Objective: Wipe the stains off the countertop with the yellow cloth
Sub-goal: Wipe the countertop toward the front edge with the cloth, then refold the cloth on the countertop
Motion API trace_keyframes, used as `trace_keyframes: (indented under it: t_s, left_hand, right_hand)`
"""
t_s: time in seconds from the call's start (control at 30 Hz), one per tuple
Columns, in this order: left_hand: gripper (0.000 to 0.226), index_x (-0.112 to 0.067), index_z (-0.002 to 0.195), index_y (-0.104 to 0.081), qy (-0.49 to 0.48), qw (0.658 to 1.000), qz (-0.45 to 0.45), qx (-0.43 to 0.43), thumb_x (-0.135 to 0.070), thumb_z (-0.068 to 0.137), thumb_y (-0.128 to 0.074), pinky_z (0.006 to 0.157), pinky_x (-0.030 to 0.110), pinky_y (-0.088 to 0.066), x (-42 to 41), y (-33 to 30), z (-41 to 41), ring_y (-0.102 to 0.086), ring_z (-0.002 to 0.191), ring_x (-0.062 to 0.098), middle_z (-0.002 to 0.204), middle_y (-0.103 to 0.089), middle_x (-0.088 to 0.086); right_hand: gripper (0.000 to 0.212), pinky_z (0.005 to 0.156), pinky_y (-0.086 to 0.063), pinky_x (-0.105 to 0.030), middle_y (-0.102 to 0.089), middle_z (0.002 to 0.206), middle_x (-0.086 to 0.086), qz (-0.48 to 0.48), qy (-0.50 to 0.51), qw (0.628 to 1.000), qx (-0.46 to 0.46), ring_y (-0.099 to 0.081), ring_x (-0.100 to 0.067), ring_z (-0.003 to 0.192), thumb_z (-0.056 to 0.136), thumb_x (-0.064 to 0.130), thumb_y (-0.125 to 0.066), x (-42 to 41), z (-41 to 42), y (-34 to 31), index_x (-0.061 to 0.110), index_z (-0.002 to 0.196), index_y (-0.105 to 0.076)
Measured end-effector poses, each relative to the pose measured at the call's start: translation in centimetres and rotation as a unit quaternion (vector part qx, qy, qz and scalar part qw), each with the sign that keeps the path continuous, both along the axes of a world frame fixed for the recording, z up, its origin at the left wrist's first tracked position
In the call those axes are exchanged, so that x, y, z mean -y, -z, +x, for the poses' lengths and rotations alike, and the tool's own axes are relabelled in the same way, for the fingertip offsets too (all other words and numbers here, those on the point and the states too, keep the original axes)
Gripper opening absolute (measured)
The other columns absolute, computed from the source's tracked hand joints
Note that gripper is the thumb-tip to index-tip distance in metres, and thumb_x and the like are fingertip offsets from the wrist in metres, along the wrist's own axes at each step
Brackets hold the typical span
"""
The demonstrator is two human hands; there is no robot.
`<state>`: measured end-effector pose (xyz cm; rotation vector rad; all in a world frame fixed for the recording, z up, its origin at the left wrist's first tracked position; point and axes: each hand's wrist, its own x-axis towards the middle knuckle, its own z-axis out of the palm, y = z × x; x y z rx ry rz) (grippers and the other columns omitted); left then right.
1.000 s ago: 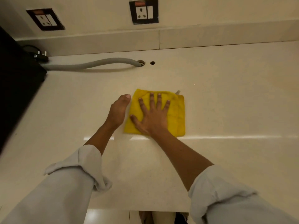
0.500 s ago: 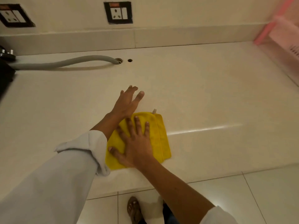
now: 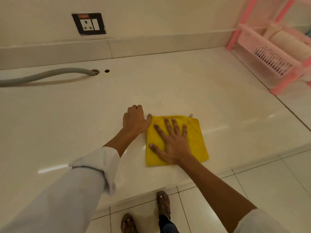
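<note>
The yellow cloth (image 3: 176,140), pressed flat under the spread right hand (image 3: 173,142), has been swept along the table (image 3: 227,115) toward the pink rack (image 3: 269,52); the loosely curled left hand (image 3: 134,121) rests empty beside it. Wiping appears midway.

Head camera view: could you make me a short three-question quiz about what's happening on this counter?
1. True or false: the right hand lies flat, fingers spread, on the cloth.
2. The left hand is: A) on the cloth, B) on the bare counter beside the cloth, C) holding the hose.
3. Fill in: the rack at the far right is ____ in colour.

Key: 1 true; 2 B; 3 pink.
</note>
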<state>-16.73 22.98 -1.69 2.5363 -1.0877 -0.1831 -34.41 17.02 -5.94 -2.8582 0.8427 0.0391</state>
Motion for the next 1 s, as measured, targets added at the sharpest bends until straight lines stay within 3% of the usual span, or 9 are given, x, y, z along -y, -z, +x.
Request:
trace_keyframes:
  t_s: [0.1, 0.17, 0.27, 0.33, 0.4, 0.57, 0.67, 0.9, 1.0]
  left_hand:
    - [0.062, -0.002, 0.114, -0.051, -0.056, 0.997, 0.013, -0.044, -0.058, 0.087, -0.047, 0.077, 0.040, -0.046, 0.4, 0.3, -0.1, -0.059, 0.104, 0.035, 0.114, -0.060, 0.019]
    - [0.073, -0.002, 0.108, -0.053, -0.083, 0.993, 0.023, -0.086, -0.070, 0.082, -0.044, 0.072, 0.038, -0.045, 0.6, 0.4, 0.0, -0.061, 0.098, 0.036, 0.107, -0.062, 0.019]
    - [0.073, -0.010, 0.067, -0.048, -0.076, 0.986, 0.028, -0.145, -0.083, 0.072, -0.041, 0.052, 0.028, -0.034, 1.0, 0.0, 0.0, -0.057, 0.068, 0.026, 0.068, -0.055, 0.009]
    - [0.061, -0.014, 0.061, -0.040, -0.058, 0.982, 0.049, -0.171, -0.071, 0.072, -0.059, 0.047, 0.027, -0.028, 1.3, -0.4, 0.2, -0.048, 0.059, 0.019, 0.061, -0.045, 0.003]
    - [0.045, -0.012, 0.065, -0.044, -0.036, 0.976, 0.093, -0.195, -0.045, 0.072, -0.073, 0.046, 0.026, -0.036, 1.8, -0.7, 0.6, -0.048, 0.056, 0.016, 0.062, -0.048, 0.003]
    - [0.014, -0.004, 0.070, -0.054, -0.052, 0.953, 0.141, -0.262, -0.010, 0.070, -0.067, 0.046, 0.025, -0.048, 3.2, -1.5, 0.7, -0.056, 0.050, 0.019, 0.065, -0.059, 0.010]
    - [0.007, -0.001, 0.070, -0.058, -0.072, 0.951, 0.109, -0.279, -0.005, 0.068, -0.064, 0.050, 0.027, -0.048, 3.9, -1.6, 1.2, -0.057, 0.052, 0.023, 0.061, -0.059, 0.011]
    - [0.018, -0.006, 0.057, -0.050, -0.108, 0.961, -0.046, -0.249, -0.004, 0.069, -0.063, 0.048, 0.025, -0.030, 5.7, -1.5, 5.1, -0.042, 0.053, 0.019, 0.054, -0.042, 0.007]
    - [0.009, 0.000, 0.069, -0.061, -0.114, 0.967, -0.113, -0.196, -0.007, 0.075, -0.063, 0.049, 0.023, -0.035, 7.5, -2.0, 7.6, -0.051, 0.061, 0.018, 0.064, -0.058, 0.013]
  right_hand:
    - [0.075, 0.120, 0.002, -0.062, 0.001, 0.167, -0.003, 0.044, -0.044, 0.997, 0.039, 0.003, -0.027, 0.154, 0.093, 0.070, -0.030, 2.8, 1.1, -1.6, 0.036, 0.156, -0.011]
    - [0.068, 0.121, -0.013, -0.056, -0.013, 0.166, -0.009, 0.086, -0.006, 0.984, 0.155, -0.013, -0.029, 0.152, 0.096, 0.053, -0.047, 4.4, 0.9, -3.1, 0.023, 0.154, -0.028]
    - [0.063, 0.104, -0.038, -0.048, -0.036, 0.154, -0.012, 0.070, 0.120, 0.958, 0.250, -0.037, -0.035, 0.137, 0.087, 0.040, -0.064, 6.9, -1.2, -4.7, 0.015, 0.142, -0.046]
    - [0.070, 0.097, -0.043, -0.051, -0.039, 0.148, -0.014, 0.077, 0.169, 0.973, 0.139, -0.040, -0.038, 0.131, 0.085, 0.043, -0.067, 8.1, -2.4, -4.8, 0.016, 0.144, -0.041]
    - [0.077, 0.095, -0.045, -0.051, -0.044, 0.141, -0.017, 0.111, 0.191, 0.974, 0.057, -0.044, -0.039, 0.127, 0.083, 0.048, -0.067, 8.8, -2.8, -4.6, 0.015, 0.146, -0.035]
    - [0.079, 0.086, -0.045, -0.041, -0.059, 0.119, -0.018, 0.219, 0.188, 0.953, 0.087, -0.056, -0.039, 0.113, 0.079, 0.032, -0.076, 10.8, -1.0, -4.5, 0.013, 0.144, -0.035]
    - [0.072, 0.077, -0.039, -0.034, -0.062, 0.106, -0.016, 0.240, 0.160, 0.953, 0.090, -0.058, -0.036, 0.102, 0.079, 0.021, -0.072, 12.0, 0.4, -4.3, 0.015, 0.142, -0.038]
    - [0.054, 0.079, -0.045, -0.036, -0.066, 0.107, -0.015, 0.238, 0.107, 0.941, 0.213, -0.062, -0.035, 0.098, 0.087, 0.016, -0.067, 16.2, 5.4, -5.7, 0.017, 0.137, -0.046]
    - [0.053, 0.080, -0.049, -0.040, -0.067, 0.108, -0.015, 0.228, 0.092, 0.936, 0.251, -0.063, -0.035, 0.097, 0.089, 0.016, -0.066, 18.4, 8.9, -6.5, 0.019, 0.137, -0.045]
